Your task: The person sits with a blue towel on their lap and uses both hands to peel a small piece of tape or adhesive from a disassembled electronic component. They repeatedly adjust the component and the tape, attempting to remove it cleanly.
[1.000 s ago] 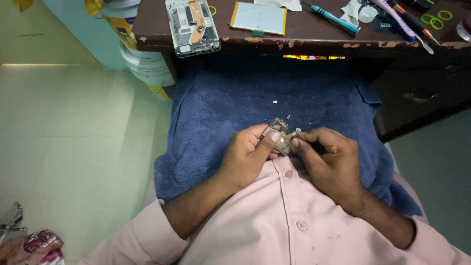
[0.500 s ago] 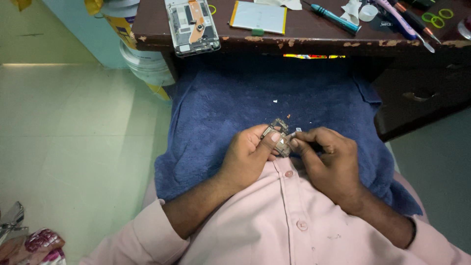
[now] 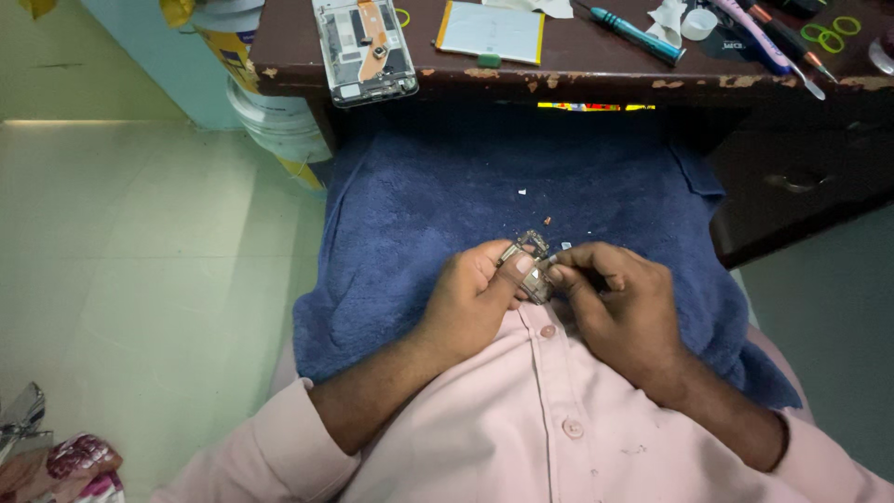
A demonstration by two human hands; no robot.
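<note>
One small metal part (image 3: pixel 534 270) sat over the person's lap, pinched between the left hand (image 3: pixel 475 298) and right hand (image 3: pixel 610 303), both sets of fingers (image 3: pixel 518 268) clenched on it. It hovered above one blue towel (image 3: pixel 428 205) with open room all around. Beyond the towel's far edge, the counter (image 3: pixel 596 65) carried one opened phone (image 3: pixel 363 42) overhanging its rim and one screwdriver (image 3: pixel 638 30).

A white bucket (image 3: pixel 270 121) with a yellow label stands beneath the desk.
</note>
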